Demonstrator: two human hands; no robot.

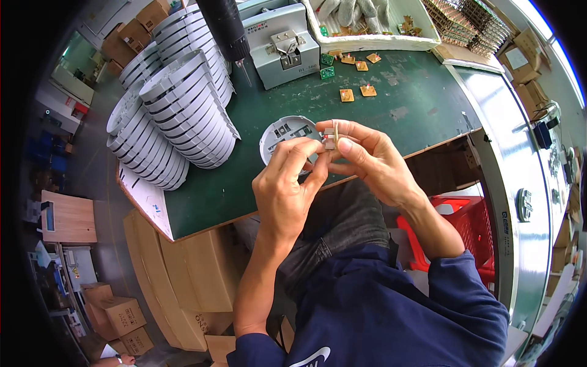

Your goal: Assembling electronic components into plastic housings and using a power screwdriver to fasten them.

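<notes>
A small circuit board (pixel 335 136) with pale block-shaped parts and a spot of red stands on edge between my hands. The thumb and fingers of my right hand (pixel 382 160) pinch it from the right. From the left, my left hand (pixel 285 183) closes thumb and forefinger on the board's near side; the fingertips partly cover what they grip. Just behind the left hand, a round light-grey plastic housing (pixel 266 142) lies on the green tabletop (pixel 244 183). Slots and dark fittings show inside it, and my fingers hide its right part.
Tall stacks of grey rings (pixel 189 110) fill the table's left. A power screwdriver (pixel 226 30) hangs beside a grey screw-feeding machine (pixel 281 46). Several small boards (pixel 347 95) lie farther back, before a white foam tray (pixel 379 41) holding gloves. A red plastic basket (pixel 471 232) stands below, right.
</notes>
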